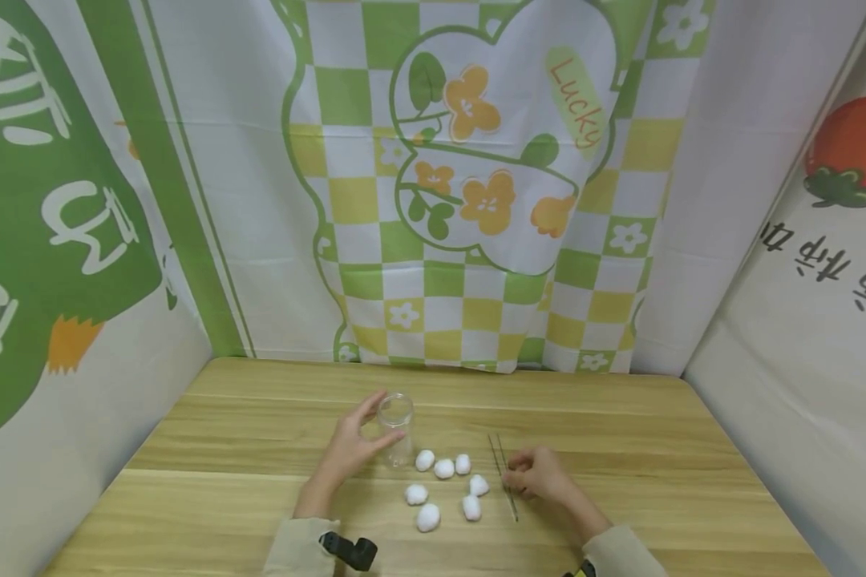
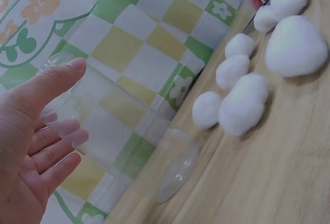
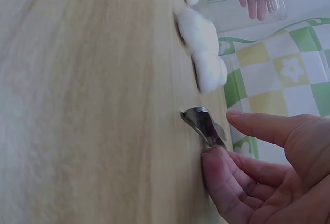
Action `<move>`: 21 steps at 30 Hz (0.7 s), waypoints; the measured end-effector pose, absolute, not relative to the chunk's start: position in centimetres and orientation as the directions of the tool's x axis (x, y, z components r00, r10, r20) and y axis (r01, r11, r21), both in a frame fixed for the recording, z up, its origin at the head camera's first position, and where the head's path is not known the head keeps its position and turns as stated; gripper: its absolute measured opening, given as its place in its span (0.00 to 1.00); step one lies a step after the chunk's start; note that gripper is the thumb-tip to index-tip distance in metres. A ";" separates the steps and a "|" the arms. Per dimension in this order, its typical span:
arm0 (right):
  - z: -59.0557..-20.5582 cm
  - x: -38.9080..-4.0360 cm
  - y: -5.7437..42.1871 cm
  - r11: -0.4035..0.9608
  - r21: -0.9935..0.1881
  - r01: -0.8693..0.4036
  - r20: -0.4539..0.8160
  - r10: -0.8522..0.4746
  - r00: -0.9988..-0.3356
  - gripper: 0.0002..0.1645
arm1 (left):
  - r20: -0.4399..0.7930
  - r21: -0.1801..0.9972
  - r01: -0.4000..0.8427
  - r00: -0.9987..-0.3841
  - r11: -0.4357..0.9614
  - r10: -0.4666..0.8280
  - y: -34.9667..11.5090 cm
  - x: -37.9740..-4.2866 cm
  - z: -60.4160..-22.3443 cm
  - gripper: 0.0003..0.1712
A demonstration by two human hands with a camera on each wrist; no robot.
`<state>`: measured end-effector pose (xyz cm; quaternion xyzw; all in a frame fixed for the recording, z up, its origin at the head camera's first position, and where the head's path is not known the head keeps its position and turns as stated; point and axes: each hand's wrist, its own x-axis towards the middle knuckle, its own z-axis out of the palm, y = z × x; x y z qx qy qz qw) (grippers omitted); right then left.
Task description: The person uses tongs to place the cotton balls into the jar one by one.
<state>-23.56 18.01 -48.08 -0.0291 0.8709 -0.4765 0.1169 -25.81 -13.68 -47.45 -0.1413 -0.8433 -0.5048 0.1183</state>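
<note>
My left hand point(image 1: 354, 445) holds a clear plastic jar point(image 1: 398, 449) by its upper part, thumb on one side and fingers on the other. The jar stands upright on the table with its mouth uncovered. My right hand point(image 1: 541, 475) is at a pair of metal tweezers point(image 1: 512, 505) lying on the wood. In the right wrist view a fingertip touches the side of the tweezers point(image 3: 203, 123), while the thumb stays apart from them. Several white cotton balls point(image 1: 443, 469) lie loosely between the jar and the tweezers.
The wooden table point(image 1: 224, 465) reaches back to a green and white checked curtain point(image 1: 440, 280). Printed cloths hang along the left point(image 1: 180, 320) and right point(image 1: 787, 320) sides.
</note>
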 end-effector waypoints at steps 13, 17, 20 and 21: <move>-49.0 -24.1 16.5 0.521 -0.827 0.211 -0.203 0.073 -0.976 0.15 | 0.305 0.869 0.321 -0.947 0.378 0.103 -13.1 -25.6 -47.9 0.43; -49.0 -24.0 16.3 0.540 -0.816 0.206 -0.179 0.103 -0.978 0.14 | 0.309 0.866 0.325 -0.945 0.381 0.104 -13.0 -25.6 -47.9 0.43; -48.9 -24.0 16.2 0.548 -0.809 0.214 -0.178 0.119 -0.977 0.14 | 0.308 0.867 0.322 -0.946 0.381 0.100 -12.9 -25.5 -48.0 0.42; -48.9 -24.0 16.2 0.549 -0.807 0.218 -0.181 0.122 -0.976 0.14 | 0.308 0.867 0.322 -0.946 0.380 0.098 -12.9 -25.5 -48.0 0.42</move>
